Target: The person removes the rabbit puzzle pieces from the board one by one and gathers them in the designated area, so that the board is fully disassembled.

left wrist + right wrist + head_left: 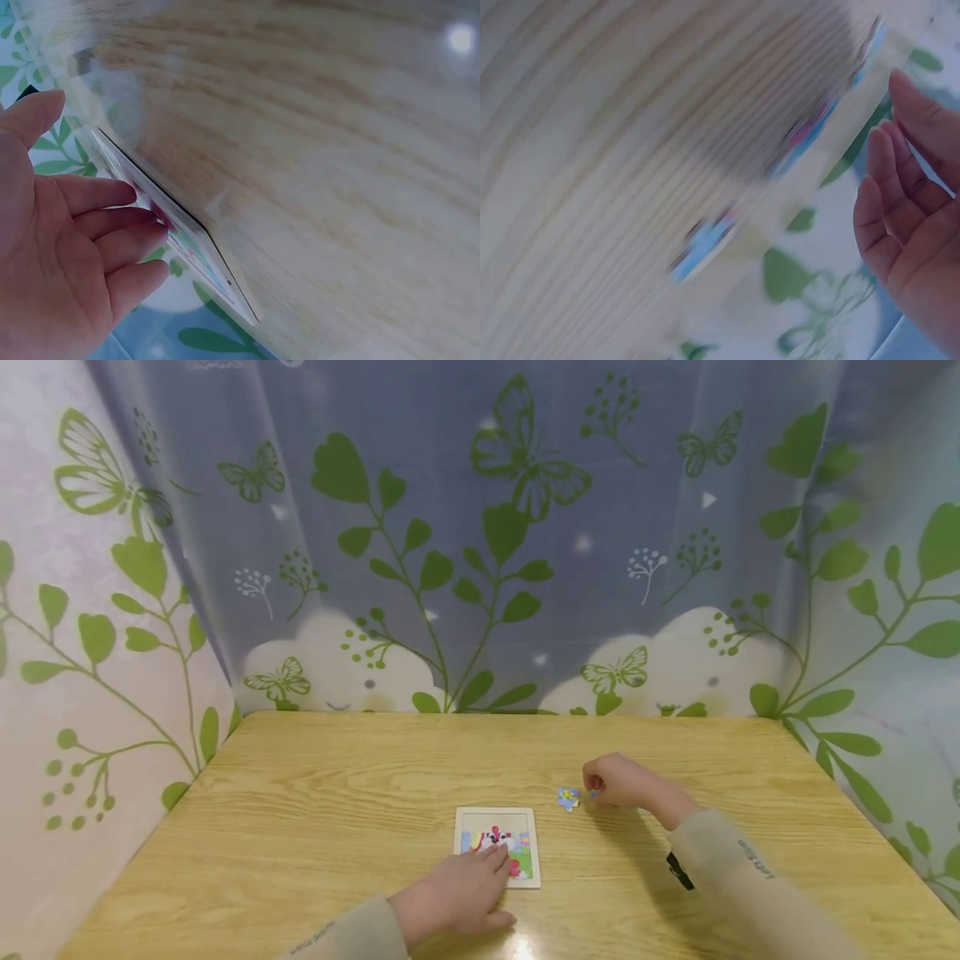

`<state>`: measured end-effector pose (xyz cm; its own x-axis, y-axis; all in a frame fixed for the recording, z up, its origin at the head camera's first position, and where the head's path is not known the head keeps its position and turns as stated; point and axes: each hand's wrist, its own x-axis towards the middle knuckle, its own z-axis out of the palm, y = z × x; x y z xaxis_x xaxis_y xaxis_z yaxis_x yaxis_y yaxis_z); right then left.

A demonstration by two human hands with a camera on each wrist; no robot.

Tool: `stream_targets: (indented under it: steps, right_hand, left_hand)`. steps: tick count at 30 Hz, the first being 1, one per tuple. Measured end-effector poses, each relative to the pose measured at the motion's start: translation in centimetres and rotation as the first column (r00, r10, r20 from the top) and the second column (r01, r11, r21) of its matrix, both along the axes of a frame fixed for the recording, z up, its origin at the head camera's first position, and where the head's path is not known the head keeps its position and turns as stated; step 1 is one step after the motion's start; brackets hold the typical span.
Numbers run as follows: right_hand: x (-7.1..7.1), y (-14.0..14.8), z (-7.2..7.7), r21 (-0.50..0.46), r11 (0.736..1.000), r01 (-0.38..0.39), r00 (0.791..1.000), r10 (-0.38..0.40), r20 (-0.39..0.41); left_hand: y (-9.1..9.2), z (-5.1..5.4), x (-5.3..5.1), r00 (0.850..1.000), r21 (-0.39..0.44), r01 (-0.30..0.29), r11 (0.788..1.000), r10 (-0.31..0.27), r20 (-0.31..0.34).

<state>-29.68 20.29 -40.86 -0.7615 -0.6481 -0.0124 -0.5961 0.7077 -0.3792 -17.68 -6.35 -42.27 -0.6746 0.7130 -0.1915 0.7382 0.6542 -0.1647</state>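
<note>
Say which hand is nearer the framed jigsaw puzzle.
Left. The left hand lies partly over the framed jigsaw puzzle; the right hand is away to its right, farther back.

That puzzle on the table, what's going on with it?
A person is working on the puzzle. Their left hand touches the picture, which is partly filled in; the far part of the frame is bare. Their right hand is over on the right, near loose pieces lying on the table. I can't see any piece in that hand.
</note>
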Motion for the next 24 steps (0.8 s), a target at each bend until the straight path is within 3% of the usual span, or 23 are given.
stream_targets:
  steps: [6, 12, 15, 24]
  right_hand:
    - [0.2, -3.2, -0.2, -0.003, 0.997, -0.077, 0.997, 0.077, -0.021]
    - [0.5, -6.0, -0.5, -0.028, 0.989, -0.146, 0.989, 0.145, -0.034]
    - [0.7, -7.3, -0.6, -0.033, 0.983, -0.182, 0.983, 0.181, -0.024]
    - [0.9, -10.5, -0.7, -0.027, 0.972, -0.234, 0.972, 0.234, 0.009]
  left_hand:
    - [-0.2, 0.2, 0.2, 1.000, 0.018, 0.003, 1.000, -0.003, 0.016]
    - [-0.1, 0.3, 0.7, 0.997, 0.051, -0.019, 0.999, 0.015, 0.077]
    - [-0.2, 0.2, 0.9, 0.993, 0.071, -0.028, 0.997, 0.020, 0.113]
    - [-0.7, -0.4, 1.1, 0.991, 0.054, -0.002, 0.999, -0.006, 0.135]
